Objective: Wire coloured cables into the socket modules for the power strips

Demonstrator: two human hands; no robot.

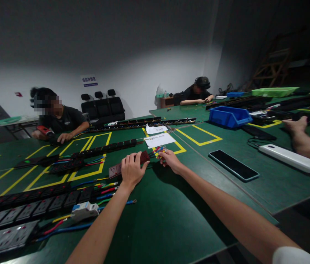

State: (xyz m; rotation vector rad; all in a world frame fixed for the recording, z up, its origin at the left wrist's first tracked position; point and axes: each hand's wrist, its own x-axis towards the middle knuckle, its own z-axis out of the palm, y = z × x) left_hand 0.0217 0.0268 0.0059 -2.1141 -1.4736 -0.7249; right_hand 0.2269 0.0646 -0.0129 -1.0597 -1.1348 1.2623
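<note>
My left hand (132, 169) lies over a short socket strip (114, 171), its fingers wrapped round the strip's middle. The strip's reddish-brown end (144, 157) shows past my fingers. At that end my right hand (169, 160) pinches a small bundle of coloured wires (159, 149) with ring terminals. White paper sheets (160, 140) lie just beyond the wires on the green table (155, 205).
Long socket strips (28, 212) with loose wires and a white breaker (85, 209) lie at left. A phone (233, 165), a white power bank (292, 158) and a blue bin (229, 116) are at right. Two people sit across; another person's arm (309, 141) reaches in at right.
</note>
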